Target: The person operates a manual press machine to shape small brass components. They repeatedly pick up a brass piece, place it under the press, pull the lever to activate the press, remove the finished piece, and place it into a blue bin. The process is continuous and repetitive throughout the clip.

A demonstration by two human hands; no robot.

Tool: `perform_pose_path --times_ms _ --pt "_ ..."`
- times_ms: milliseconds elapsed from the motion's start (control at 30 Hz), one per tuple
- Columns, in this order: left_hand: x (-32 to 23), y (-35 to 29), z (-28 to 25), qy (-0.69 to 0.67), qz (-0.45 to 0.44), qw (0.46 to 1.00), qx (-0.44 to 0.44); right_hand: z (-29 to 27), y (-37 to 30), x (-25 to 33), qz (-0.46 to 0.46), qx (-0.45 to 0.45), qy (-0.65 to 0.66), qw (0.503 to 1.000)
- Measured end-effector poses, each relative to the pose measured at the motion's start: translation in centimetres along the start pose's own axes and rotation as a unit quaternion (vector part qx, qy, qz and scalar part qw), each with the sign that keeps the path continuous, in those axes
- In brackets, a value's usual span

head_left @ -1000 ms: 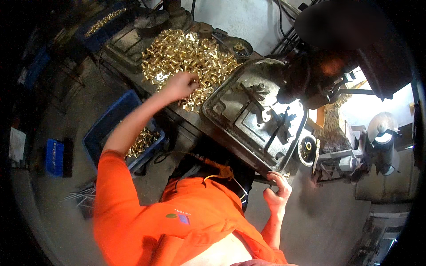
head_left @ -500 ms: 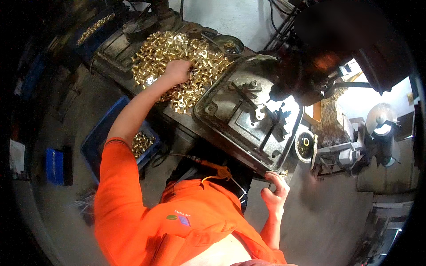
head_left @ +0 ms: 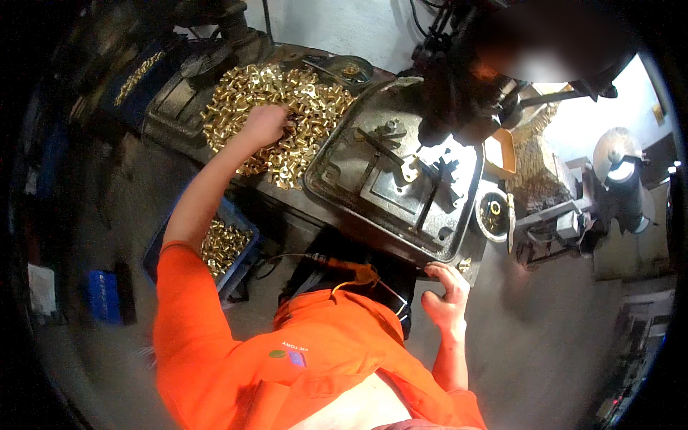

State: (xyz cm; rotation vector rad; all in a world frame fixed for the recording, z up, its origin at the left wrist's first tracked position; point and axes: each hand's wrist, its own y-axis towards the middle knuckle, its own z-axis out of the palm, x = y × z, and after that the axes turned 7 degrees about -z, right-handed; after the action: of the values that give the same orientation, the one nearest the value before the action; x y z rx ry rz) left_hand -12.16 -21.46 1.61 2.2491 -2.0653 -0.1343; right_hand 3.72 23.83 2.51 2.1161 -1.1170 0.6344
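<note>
A large heap of gold-coloured brass fittings [head_left: 308, 107] lies on the bench at the far left. My left hand [head_left: 265, 126] reaches into the top of the heap, fingers curled down among the pieces; what they grip, if anything, is hidden. At the bench's near right corner, my right hand [head_left: 446, 290] has bent fingers with the thumb apart, and nothing shows in it. Its fingertips are by the edge, close to a few small brass pieces [head_left: 464, 265]. A shallow metal tray [head_left: 344, 183] with a dark fixture [head_left: 401, 161] stands between my hands.
Below my left arm stands a blue bin [head_left: 247, 251] of brass pieces. A round dish [head_left: 494, 215] sits right of the tray, under the dark machine [head_left: 466, 93]. An orange air gun [head_left: 355, 272] hangs before my body. A grey stand [head_left: 620, 161] is at the right.
The whole view has shifted a little, so bench and bin appear slightly displaced. My left hand remains at the heap, with its fingers curled; my right hand stays at the bench corner.
</note>
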Motion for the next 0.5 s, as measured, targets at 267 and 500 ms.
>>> perform_pose_path --times_ms 267,500 --pt "-9.9 -11.9 -1.4 -0.802 -0.078 0.535 0.254 3.1 3.5 1.8 -0.16 0.066 0.039 0.984" --pt "-18.4 -17.9 1.3 -0.888 -0.102 0.227 0.386 5.2 3.7 2.3 -0.198 0.061 -0.008 0.978"
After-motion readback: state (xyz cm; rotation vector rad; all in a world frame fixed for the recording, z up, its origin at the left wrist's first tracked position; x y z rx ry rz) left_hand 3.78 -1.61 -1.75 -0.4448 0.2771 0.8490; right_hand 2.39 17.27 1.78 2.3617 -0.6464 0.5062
